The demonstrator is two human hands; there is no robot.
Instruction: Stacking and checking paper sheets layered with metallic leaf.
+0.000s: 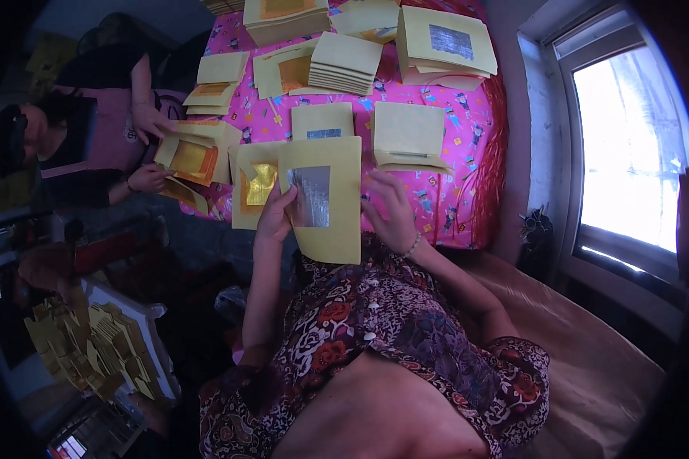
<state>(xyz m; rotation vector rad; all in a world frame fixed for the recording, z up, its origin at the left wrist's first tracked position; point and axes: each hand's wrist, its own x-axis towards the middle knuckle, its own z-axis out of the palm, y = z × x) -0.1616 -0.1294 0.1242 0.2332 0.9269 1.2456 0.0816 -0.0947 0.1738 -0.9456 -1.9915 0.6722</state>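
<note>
My left hand is closed on the left edge of yellow joss paper with a silver foil square, held upright in front of my chest. Whether it is one sheet or several I cannot tell. Just off the paper's right edge, my right hand has its fingers apart and holds nothing. Behind the held paper, a sheet with a gold foil square shows at the left. A sheet with a silver patch lies beyond it. Folded yellow sheets rest on the table past my right hand.
A pink patterned cloth covers the table. Yellow paper stacks and a thick silver-patched pile stand at the far side. Red strands hang at the right edge. At the left, a co-worker's hands handle gold-foiled paper.
</note>
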